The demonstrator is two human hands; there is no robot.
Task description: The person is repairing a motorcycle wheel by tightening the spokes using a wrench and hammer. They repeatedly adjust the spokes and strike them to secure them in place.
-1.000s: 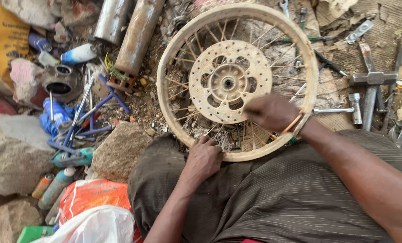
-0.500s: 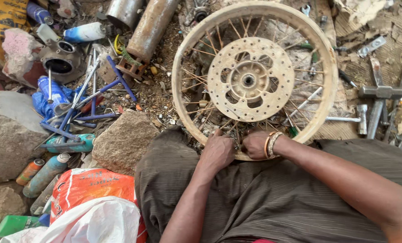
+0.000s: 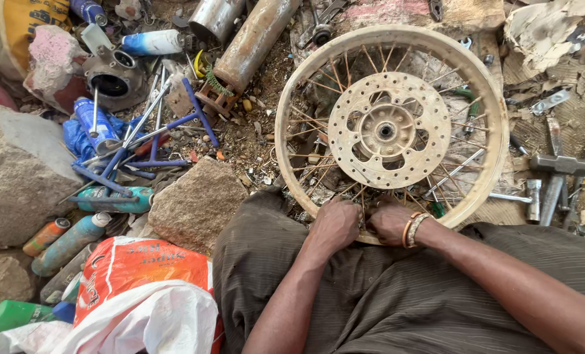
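Rusty spoked wheel (image 3: 390, 124), both hands (image 3: 361, 223) gripping its near rim

Orange-and-white plastic bag (image 3: 132, 275) lower left; yellow printed sack (image 3: 23, 23) top left.

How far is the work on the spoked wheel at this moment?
Looks done: the brake disc sits on the hub, and spokes fill most of the wheel. In hand: the left hand and right hand both work at the spokes on the near rim. Left: whether any spokes are loose cannot be seen; a hammer lies unused.
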